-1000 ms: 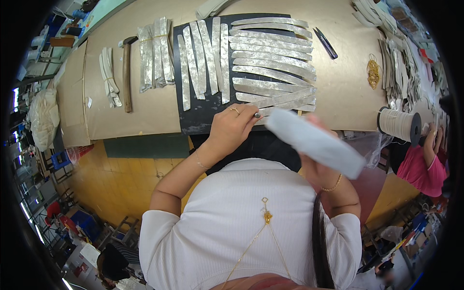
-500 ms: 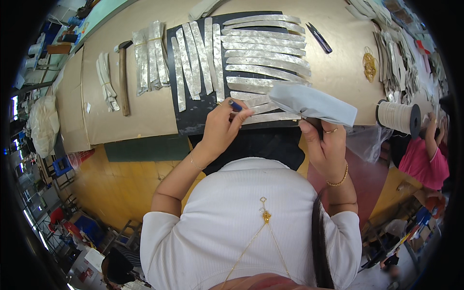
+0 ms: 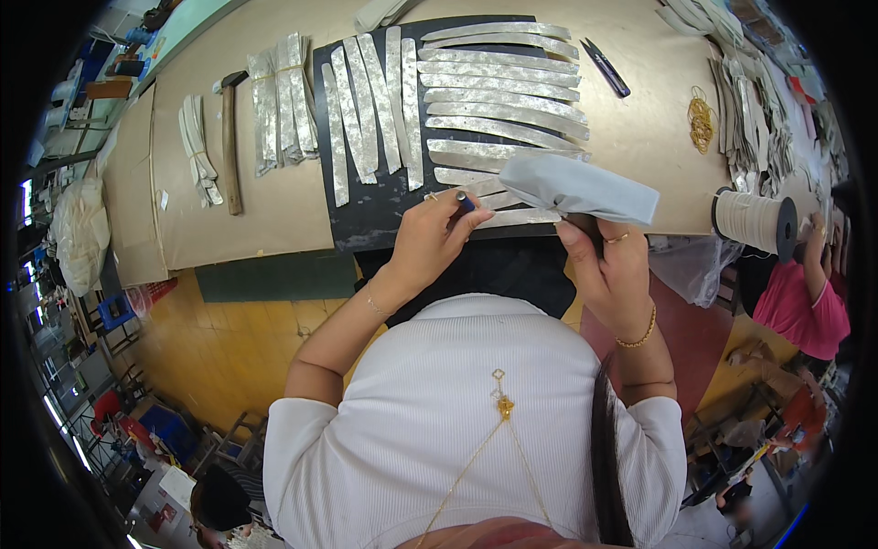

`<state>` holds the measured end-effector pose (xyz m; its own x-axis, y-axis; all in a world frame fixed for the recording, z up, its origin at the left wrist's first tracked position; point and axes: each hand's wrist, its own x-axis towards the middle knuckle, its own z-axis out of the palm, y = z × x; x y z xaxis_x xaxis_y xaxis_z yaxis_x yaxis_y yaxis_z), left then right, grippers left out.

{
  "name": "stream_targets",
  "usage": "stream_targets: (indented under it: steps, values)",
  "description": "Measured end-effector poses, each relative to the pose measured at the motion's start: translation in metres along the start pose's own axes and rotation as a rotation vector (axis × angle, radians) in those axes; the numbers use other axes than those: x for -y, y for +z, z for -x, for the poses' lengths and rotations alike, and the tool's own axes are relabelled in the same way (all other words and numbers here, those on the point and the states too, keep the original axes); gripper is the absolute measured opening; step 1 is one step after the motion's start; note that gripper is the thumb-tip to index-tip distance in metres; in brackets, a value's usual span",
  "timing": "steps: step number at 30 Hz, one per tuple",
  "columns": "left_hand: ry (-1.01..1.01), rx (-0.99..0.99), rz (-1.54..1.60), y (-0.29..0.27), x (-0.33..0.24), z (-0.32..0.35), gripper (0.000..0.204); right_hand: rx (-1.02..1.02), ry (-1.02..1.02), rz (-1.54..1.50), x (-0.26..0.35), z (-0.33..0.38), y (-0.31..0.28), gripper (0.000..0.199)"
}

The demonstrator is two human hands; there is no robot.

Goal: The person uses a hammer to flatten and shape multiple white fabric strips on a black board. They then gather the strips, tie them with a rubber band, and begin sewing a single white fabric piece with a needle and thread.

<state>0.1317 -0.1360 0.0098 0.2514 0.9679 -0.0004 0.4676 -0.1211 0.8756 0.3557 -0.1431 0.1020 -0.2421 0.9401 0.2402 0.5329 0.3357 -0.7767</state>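
My left hand [image 3: 428,236] is closed around a short dark-blue pen-like tool [image 3: 465,202], held near the front edge of the black work mat [image 3: 370,220]. In my right hand [image 3: 620,279] is a pale grey-blue cloth-like piece [image 3: 594,188], folded into a long block shape, with something dark under it by my fingers. The piece hides part of the lowest silvery strips [image 3: 517,218]. Beyond my hands, several silvery mottled strips [image 3: 503,94] lie crosswise on the mat. More strips [image 3: 369,110] lie lengthwise to their left.
Left of the mat are banded strip bundles [image 3: 291,101], a hammer [image 3: 231,146] and a pale bundle [image 3: 198,151]. To the right are thread snips [image 3: 606,69], yellow rubber bands [image 3: 700,123], a cord spool [image 3: 754,220] and hanging strips [image 3: 745,119]. A person in pink [image 3: 805,306] sits far right.
The grey-blue piece and my right hand have shifted slightly left. My left hand has moved a little right with the pen-like tool, which is tilted differently.
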Motion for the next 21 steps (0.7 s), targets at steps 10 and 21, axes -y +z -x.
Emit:
stream_targets:
  steps: [10, 21]
  values:
    - [0.144, -0.084, -0.138, 0.007, 0.005, 0.003, 0.023, 0.051, -0.011, 0.022, 0.0, 0.001, -0.001, 0.021]
    - [0.356, -0.068, -0.283, 0.008, -0.005, 0.003, 0.02, 0.258, -0.007, 0.142, -0.003, 0.013, -0.006, 0.044]
